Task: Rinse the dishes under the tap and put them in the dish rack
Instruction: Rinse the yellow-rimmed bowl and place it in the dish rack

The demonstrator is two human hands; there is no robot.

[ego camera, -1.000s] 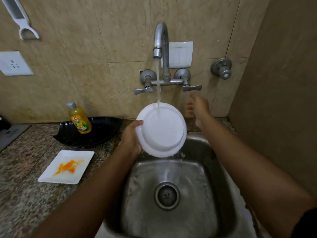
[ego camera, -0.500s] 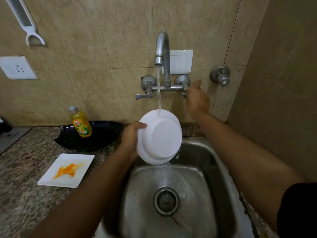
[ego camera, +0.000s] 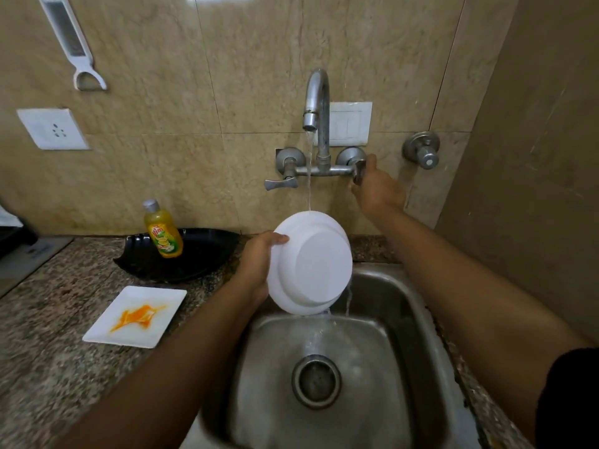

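Note:
My left hand [ego camera: 257, 262] grips the left rim of a round white plate [ego camera: 312, 264], held tilted on edge over the steel sink [ego camera: 402, 306] with its underside toward me. A thin stream from the tap [ego camera: 316, 102] hits the plate's top edge and runs off its bottom into the basin. My right hand [ego camera: 376, 187] is closed around the tap's right handle [ego camera: 359, 170]. A square white plate [ego camera: 137, 315] smeared with orange sauce lies flat on the counter to the left. No dish rack shows in this view.
A black leaf-shaped dish [ego camera: 194, 257] sits at the back of the granite counter [ego camera: 48, 351] with a yellow dish-soap bottle [ego camera: 163, 230] standing in it. A wall valve [ego camera: 421, 150] is right of the tap. A side wall closes off the right.
My right hand rose from beside the plate to the right tap handle and closed on it. The plate turned more on edge, and the stream has thinned.

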